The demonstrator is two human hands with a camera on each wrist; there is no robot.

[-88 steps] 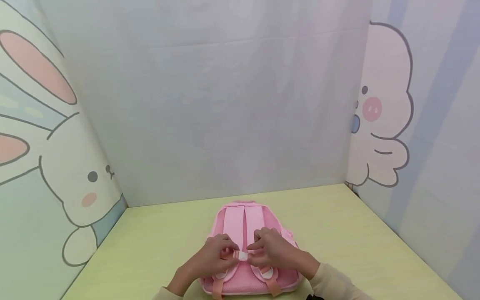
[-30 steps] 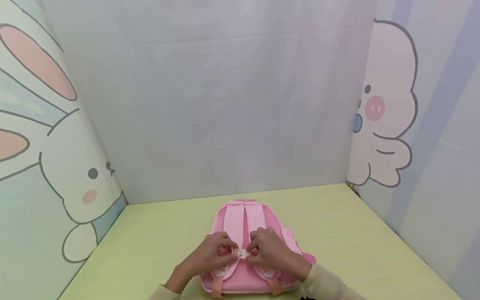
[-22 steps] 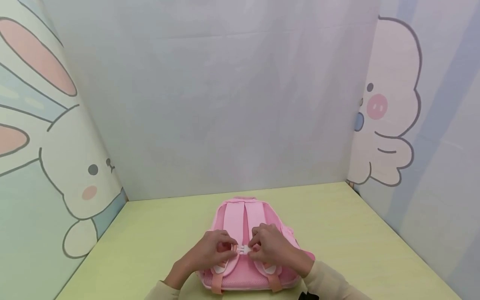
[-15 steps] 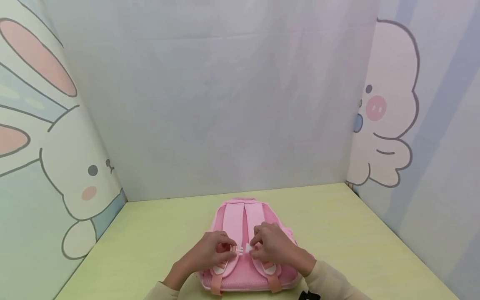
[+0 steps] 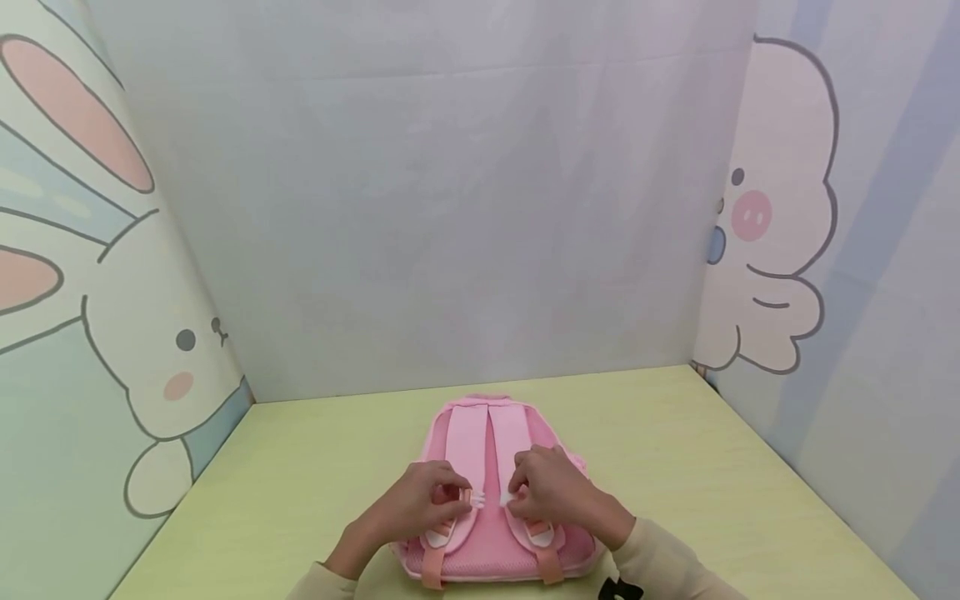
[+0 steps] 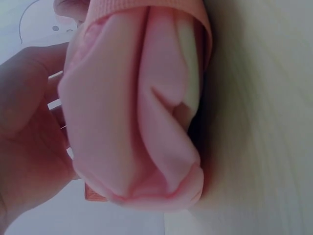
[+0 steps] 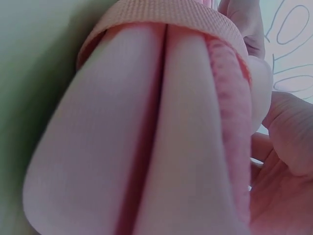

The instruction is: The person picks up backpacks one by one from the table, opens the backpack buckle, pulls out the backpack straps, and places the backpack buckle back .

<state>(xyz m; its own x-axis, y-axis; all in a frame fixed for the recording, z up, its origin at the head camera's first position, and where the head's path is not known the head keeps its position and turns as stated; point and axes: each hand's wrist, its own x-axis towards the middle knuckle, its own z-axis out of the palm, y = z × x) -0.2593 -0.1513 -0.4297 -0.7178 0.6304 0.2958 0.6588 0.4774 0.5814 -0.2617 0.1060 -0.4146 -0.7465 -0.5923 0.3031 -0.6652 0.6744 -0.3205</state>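
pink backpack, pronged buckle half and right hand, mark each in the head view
Pink backpack (image 5: 492, 546): head view, on its back panel.
Pronged buckle half (image 5: 477, 500): head view, on its white prongs.
Right hand (image 5: 555, 487): head view, on the back of the hand.

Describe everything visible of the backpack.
The backpack is pink and looks like soft fabric, with a mesh back panel. It lies on the yellow-green table, panel up, its handle at the far end. Two broad straps run down toward white adjusters and orange webbing. It is unclipped: the left hand pinches the pronged buckle half, the right hand the other half, with a gap between.
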